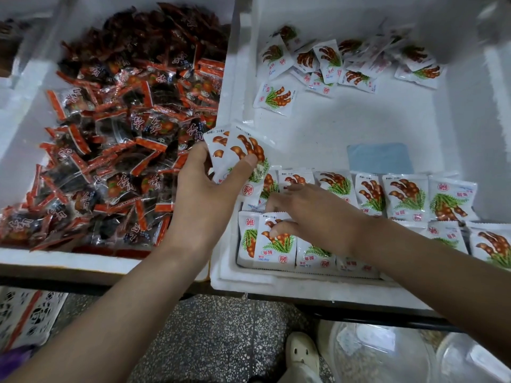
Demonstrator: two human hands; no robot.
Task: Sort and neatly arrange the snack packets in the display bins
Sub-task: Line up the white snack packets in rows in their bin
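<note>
Two white foam bins stand side by side. The right bin point(456, 128) holds white tamarind packets: upright rows point(403, 196) along its near side and a loose scatter point(326, 64) at the back. My left hand point(210, 189) grips a small stack of white packets point(237, 150) above the bin's left wall, thumb across the front one. My right hand point(312, 214) lies with straight fingers on the front-left row, fingertips touching a standing packet point(273, 241).
The left bin point(19, 150) is piled with red-and-clear wrapped snacks point(124, 139). A blue patch point(378, 158) lies on the right bin's floor. Below the shelf are a speckled floor point(221, 341), a white shoe point(301, 355) and clear plastic containers point(387, 355).
</note>
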